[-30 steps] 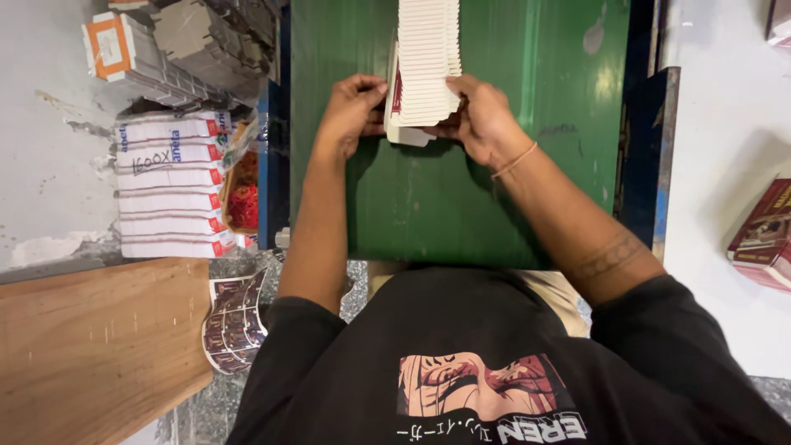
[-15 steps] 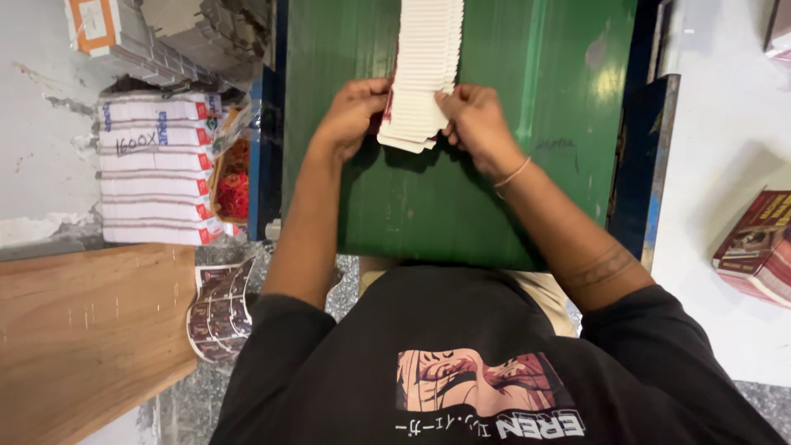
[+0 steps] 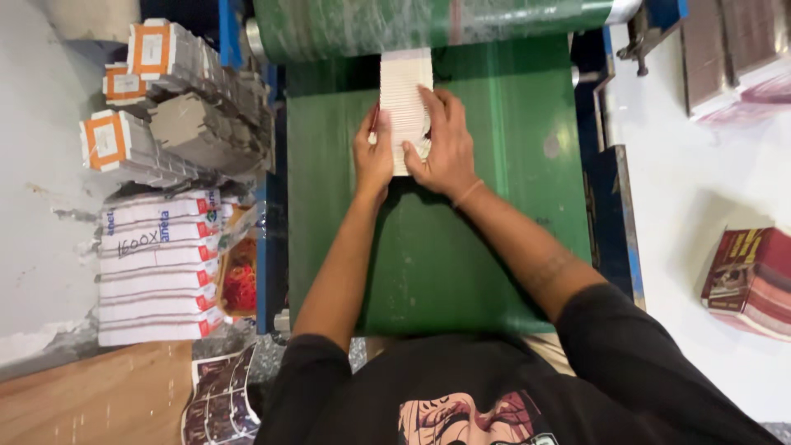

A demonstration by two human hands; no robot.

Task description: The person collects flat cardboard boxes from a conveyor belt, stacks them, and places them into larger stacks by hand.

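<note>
2 hands (image 3: 372, 156) (image 3: 445, 144) on 1 white card stack (image 3: 404, 95), 1 green belt (image 3: 494, 214)

Green belt (image 3: 461, 264) open (roller (image 3: 428, 25) blocks ahead)

Green belt (image 3: 437, 247): matt, rubbery, faintly scuffed. Roller (image 3: 428, 25) above it: green, wrapped in shiny wrinkled plastic film. Stack of cards (image 3: 405, 95): pale paper, ribbed edges, matt. Blue frame (image 3: 606, 181): painted metal, chipped. Bundles (image 3: 156, 264) at left: white paper wrap, dull. Grey stacks (image 3: 189, 124): rough cardboard, paper labels. Board (image 3: 91, 395): bare wood, smooth. Red packs (image 3: 750, 276): glossy printed card. Shirt (image 3: 461, 387): black cloth.
</note>
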